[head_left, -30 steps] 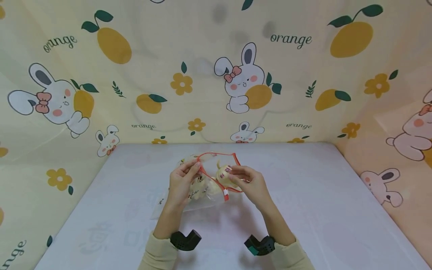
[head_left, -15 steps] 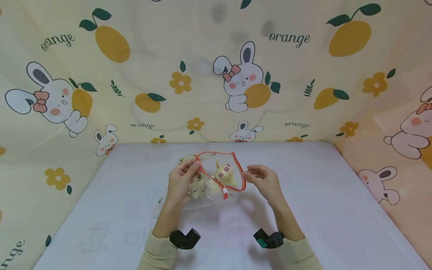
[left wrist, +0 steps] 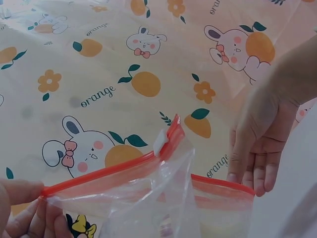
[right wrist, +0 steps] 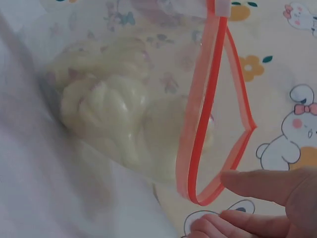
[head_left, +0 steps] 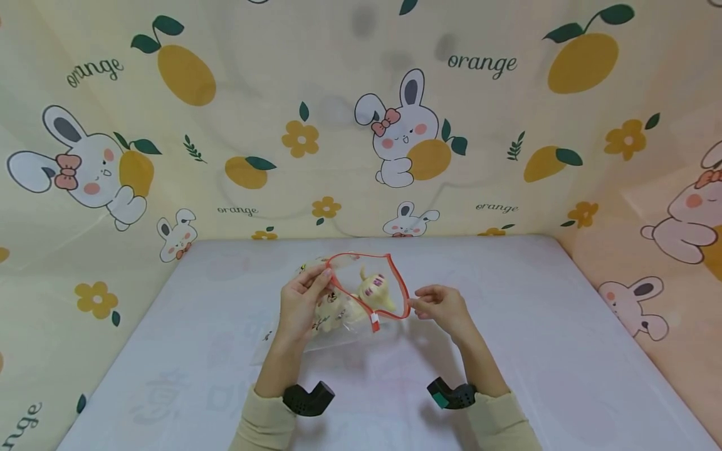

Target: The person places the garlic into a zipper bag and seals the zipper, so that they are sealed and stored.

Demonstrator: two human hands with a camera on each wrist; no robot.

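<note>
A clear zip bag with a red rim and a white slider lies over the table, its mouth spread wide. My left hand pinches the rim at its left side. At the right side of the rim, my right hand has its thumb and fingertips right at the red strip, while its other fingers stretch out loosely. Inside the bag are several pale yellow rounded objects. The one closest to the mouth has purple marks and a thin tail-like tip. Small printed figures cover part of the bag.
The bag rests on a white tabletop. A cream cloth printed with rabbits, oranges and flowers rises at the back and both sides. A black camera is worn on each wrist, over beige sleeves.
My right hand has left the pale yellow object at the bag's mouth and moved right to the rim, then slid slightly down. My left hand keeps its place on the rim.
</note>
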